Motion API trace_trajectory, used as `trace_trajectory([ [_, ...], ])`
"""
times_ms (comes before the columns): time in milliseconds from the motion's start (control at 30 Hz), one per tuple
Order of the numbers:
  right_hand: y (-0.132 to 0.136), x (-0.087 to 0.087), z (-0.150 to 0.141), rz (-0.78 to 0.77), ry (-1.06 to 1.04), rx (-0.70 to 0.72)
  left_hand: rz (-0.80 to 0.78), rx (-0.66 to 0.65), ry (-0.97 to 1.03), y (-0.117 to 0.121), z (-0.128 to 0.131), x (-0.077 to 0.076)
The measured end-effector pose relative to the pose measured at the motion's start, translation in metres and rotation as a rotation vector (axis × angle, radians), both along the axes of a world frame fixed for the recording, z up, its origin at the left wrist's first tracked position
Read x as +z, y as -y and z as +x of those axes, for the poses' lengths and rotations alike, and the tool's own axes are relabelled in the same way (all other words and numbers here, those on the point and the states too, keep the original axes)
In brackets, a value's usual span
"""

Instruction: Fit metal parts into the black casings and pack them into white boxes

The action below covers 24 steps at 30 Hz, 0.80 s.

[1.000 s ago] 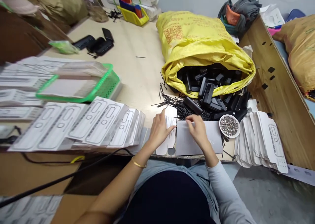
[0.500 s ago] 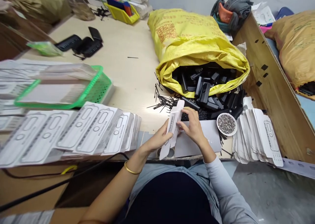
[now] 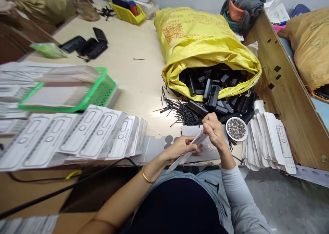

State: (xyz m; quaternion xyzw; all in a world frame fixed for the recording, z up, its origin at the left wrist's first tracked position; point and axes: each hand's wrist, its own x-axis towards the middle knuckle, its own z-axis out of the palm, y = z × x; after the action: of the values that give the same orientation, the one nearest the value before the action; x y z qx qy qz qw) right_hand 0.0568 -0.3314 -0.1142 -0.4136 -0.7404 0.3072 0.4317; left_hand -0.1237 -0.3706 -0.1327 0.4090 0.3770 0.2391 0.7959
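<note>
A slim white cardboard box [image 3: 189, 150] slants between my hands above the grey sheet [image 3: 223, 138] at the table's front edge. My left hand [image 3: 183, 147] is closed around its middle, thumb on the near side. At its upper end, my right hand [image 3: 214, 128] is closed on the box, the fingers curled. Just beyond the hands lie a heap of thin black screws [image 3: 186, 112] and black plastic cases [image 3: 196, 107]. To the right of my right hand stands a white bowl [image 3: 236, 129] full of small metal parts.
Upright printed boxes [image 3: 100, 134] line the left front, before a green basket [image 3: 102, 86]. A yellow sack [image 3: 203, 35] spills black cases at the back. Flat white cartons [image 3: 267, 141] lean at the right, beside a wooden side board [image 3: 285, 79].
The box has tipped over to the right and turned edge-on. My right hand has moved right and closed on its upper end; my left hand has shifted slightly right with it.
</note>
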Motion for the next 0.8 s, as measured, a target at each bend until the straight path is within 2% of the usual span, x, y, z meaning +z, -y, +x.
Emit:
trace_trajectory([
  [133, 0.012, -0.006, 0.005, -0.072, -0.121, -0.114, -0.081, 0.106, 0.013, -0.002, 0.003, 0.005],
  [267, 0.022, -0.009, 0.003, -0.002, -0.03, -0.204, 0.016, 0.015, 0.021, -0.006, 0.003, 0.01],
  [367, 0.022, -0.008, 0.002, 0.069, 0.042, -0.134, -0.003, -0.064, 0.04, -0.004, 0.002, 0.009],
  [500, 0.016, -0.008, 0.004, 0.032, 0.087, -0.065, -0.255, -0.018, 0.15, 0.005, 0.005, 0.0],
  [567, 0.014, -0.008, 0.006, -0.023, 0.101, -0.027, -0.313, -0.01, 0.192, 0.009, 0.008, -0.003],
  [700, 0.017, -0.011, 0.012, -0.156, -0.014, 0.069, -0.161, -0.072, 0.164, 0.009, 0.014, 0.001],
  [733, 0.02, -0.012, 0.013, -0.178, -0.097, 0.035, -0.126, -0.056, 0.148, 0.008, 0.016, 0.003],
  [800, 0.027, -0.018, 0.012, -0.188, -0.304, -0.17, -0.085, 0.024, 0.135, 0.004, 0.02, 0.007],
])
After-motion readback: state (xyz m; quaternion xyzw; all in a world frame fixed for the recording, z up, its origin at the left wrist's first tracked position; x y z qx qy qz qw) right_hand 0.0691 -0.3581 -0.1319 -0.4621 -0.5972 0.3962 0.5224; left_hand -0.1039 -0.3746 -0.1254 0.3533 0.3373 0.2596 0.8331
